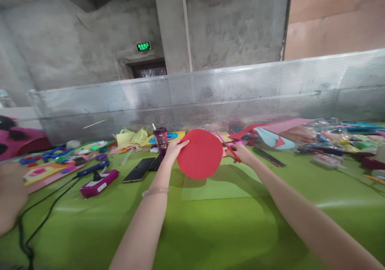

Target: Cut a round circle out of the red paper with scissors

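Observation:
A round piece of red paper (200, 155) is held up above the table, its face toward me. My left hand (177, 147) pinches its upper left edge, thumb in front; the other fingers are partly hidden. At the right edge of the disc, my right hand (240, 153) is closed round red-handled scissors (234, 154), whose blades point up and left beside the paper. Whether the blades touch the paper I cannot tell. Below the disc a pale green sheet (216, 189) lies flat on the green table.
A dark cup with a straw (161, 139), a phone (140, 169) and a purple power strip (99, 183) with cords stand left. Paper scraps (270, 135) and bagged supplies (333, 135) lie right. A perforated metal screen (210, 97) runs behind. Another person's blurred arm (12, 197) shows far left.

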### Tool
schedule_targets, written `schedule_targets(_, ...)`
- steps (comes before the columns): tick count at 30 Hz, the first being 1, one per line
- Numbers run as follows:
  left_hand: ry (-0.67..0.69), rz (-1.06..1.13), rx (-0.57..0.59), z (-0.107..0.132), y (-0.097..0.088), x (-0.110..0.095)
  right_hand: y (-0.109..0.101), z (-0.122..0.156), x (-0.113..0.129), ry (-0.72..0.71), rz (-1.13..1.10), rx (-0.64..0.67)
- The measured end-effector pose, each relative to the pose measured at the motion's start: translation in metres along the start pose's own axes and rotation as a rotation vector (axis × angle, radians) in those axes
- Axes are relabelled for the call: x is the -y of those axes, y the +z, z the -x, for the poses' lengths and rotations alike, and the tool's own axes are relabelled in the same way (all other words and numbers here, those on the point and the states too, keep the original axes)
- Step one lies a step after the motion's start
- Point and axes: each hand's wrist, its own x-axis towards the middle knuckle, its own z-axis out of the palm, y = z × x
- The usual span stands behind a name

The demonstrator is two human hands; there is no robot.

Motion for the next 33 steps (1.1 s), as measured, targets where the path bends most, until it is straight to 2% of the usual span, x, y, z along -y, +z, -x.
schedule_targets(5,0.110,0.014,-0.037,-0.005,0.003,0.009,0.003,0.001,0.004,0.010,-0.175,-0.002)
schedule_targets(9,0.175,-0.018,-0.102,-0.006,0.003,0.012,0.008,-0.002,-0.002,0.031,-0.219,0.012)
schedule_targets(12,0.172,0.047,-0.131,-0.004,0.005,0.010,0.010,-0.005,-0.005,0.046,-0.237,-0.008)
schedule_targets(16,0.157,0.100,-0.088,-0.001,0.010,0.006,0.009,-0.003,-0.003,0.029,-0.221,0.017)
schedule_targets(33,0.154,0.033,-0.075,0.002,0.014,0.003,0.011,-0.004,-0.004,0.017,-0.262,0.070)
